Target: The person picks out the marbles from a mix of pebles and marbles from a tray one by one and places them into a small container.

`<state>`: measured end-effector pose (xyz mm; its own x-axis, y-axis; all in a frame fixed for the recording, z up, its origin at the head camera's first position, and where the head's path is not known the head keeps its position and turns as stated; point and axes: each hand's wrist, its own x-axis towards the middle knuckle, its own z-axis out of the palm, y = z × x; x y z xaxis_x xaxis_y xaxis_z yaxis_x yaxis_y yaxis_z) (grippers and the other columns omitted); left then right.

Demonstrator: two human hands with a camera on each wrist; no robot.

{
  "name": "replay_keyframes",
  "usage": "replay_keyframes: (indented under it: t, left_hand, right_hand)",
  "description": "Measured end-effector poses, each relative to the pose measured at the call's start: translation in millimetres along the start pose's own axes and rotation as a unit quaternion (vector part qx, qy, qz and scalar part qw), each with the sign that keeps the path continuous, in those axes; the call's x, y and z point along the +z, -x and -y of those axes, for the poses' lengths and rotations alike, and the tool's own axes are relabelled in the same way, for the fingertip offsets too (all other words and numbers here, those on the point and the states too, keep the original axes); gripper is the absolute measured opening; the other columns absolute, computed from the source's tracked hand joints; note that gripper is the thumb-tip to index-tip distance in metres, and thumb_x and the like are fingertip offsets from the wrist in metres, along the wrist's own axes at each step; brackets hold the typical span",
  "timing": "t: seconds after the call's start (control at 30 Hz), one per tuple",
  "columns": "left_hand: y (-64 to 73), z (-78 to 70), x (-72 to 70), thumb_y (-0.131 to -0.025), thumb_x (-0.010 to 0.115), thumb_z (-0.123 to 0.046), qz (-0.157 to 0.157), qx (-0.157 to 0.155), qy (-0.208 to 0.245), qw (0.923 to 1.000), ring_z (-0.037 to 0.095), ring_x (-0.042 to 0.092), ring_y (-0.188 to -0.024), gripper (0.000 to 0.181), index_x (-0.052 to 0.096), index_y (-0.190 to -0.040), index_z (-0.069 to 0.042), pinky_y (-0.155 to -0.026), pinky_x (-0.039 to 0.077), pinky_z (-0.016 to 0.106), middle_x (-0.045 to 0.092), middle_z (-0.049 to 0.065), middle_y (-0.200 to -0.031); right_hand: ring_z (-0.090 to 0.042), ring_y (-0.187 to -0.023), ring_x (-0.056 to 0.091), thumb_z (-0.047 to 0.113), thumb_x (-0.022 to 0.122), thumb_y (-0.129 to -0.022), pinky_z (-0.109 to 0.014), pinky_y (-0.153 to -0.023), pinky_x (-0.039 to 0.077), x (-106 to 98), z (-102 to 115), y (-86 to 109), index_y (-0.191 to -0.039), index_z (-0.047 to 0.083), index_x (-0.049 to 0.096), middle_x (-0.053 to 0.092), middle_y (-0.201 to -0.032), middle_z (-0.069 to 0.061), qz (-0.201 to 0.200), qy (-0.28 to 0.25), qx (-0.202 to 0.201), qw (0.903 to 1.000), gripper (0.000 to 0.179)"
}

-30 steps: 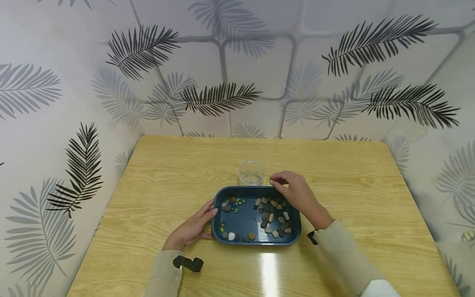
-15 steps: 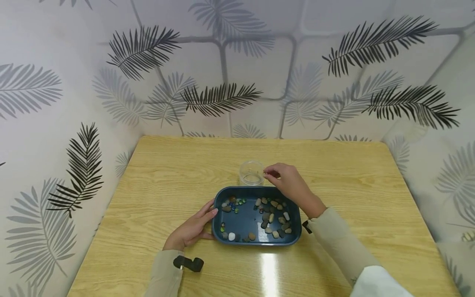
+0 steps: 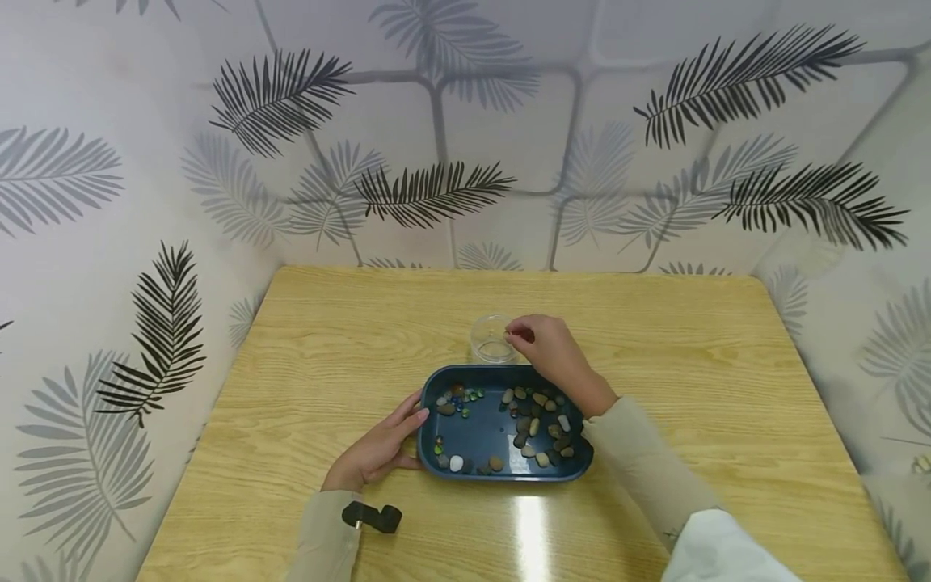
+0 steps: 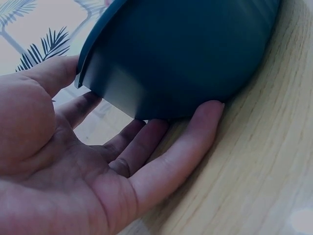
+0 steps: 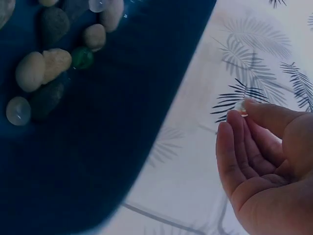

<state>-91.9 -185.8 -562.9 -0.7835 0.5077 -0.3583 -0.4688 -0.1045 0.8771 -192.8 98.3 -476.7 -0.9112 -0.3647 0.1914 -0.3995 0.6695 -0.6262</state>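
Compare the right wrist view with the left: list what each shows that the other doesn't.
Only the right wrist view: smooth tan and dark grey stones, a green translucent bead, and the right hand pinching a small shiny bead.

Only the left wrist view: the left hand and the light wood-grain table.

Both: the dark blue tray, inside in the first, outside in the second, and the white leaf-patterned wall.

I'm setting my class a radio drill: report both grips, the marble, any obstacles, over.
Left grip holding left end of tray. Right grip pinching marble, near right rim of cup, not yet released. No obstacle seen.
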Motion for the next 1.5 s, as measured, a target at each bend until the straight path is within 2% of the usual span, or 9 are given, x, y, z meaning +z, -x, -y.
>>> replay_keyframes:
  t: [0.17,0.3,0.6,1.03,1.5]
  left_hand:
    - [-0.7,2.3,-0.6,-0.094,0.042,-0.035,0.002,0.003,0.002,1.0,0.037,0.043,-0.112,0.053,0.017,-0.141,-0.034,-0.073,0.046,0.054,0.01,0.008,-0.145]
    - [-0.1,0.9,-0.5,-0.094,0.042,-0.034,0.005,0.01,0.002,0.9999,0.038,0.044,-0.111,0.053,0.017,-0.141,-0.032,-0.073,0.046,0.055,0.012,0.01,-0.144]
    - [-0.3,-0.6,-0.9,-0.092,0.043,-0.039,0.007,0.002,-0.003,1.0,0.038,0.044,-0.111,0.054,0.018,-0.14,-0.034,-0.074,0.046,0.054,0.014,0.007,-0.144]
    - [-1.2,0.8,-1.1,-0.093,0.043,-0.037,0.003,0.007,-0.002,1.0,0.037,0.043,-0.112,0.054,0.018,-0.141,-0.033,-0.073,0.046,0.054,0.013,0.008,-0.144]
    - [0.4,-1.2,0.2,-0.092,0.045,-0.039,-0.001,0.001,-0.006,1.0,0.038,0.043,-0.112,0.055,0.019,-0.14,-0.034,-0.074,0.046,0.053,0.015,0.009,-0.143]
  right_hand:
    - [-0.01,-0.069,0.054,0.023,0.06,-0.085,-0.024,-0.061,0.049,4.8,-2.5,0.5,-0.093,0.008,0.068,0.062,-0.084,0.0,0.016,0.014,0.029,0.9994,0.019]
    - [-0.011,-0.069,0.054,0.025,0.06,-0.084,-0.025,-0.061,0.049,5.3,-3.3,-0.6,-0.092,0.008,0.068,0.062,-0.082,0.0,0.02,0.017,0.035,0.999,0.02]
    - [-0.011,-0.071,0.054,0.025,0.061,-0.084,-0.026,-0.063,0.049,7.1,-4.0,-2.2,-0.09,0.01,0.067,0.061,-0.081,0.002,0.048,0.02,0.06,0.9968,0.017]
    - [-0.012,-0.072,0.054,0.02,0.063,-0.083,-0.026,-0.063,0.049,7.1,-2.9,-2.9,-0.087,0.011,0.065,0.06,-0.08,0.001,0.058,0.015,0.072,0.9956,0.011]
    - [-0.013,-0.074,0.054,0.022,0.062,-0.083,-0.026,-0.065,0.049,6.7,-2.5,-2.9,-0.09,0.011,0.064,0.06,-0.083,0.0,0.062,0.015,0.085,0.9943,0.013]
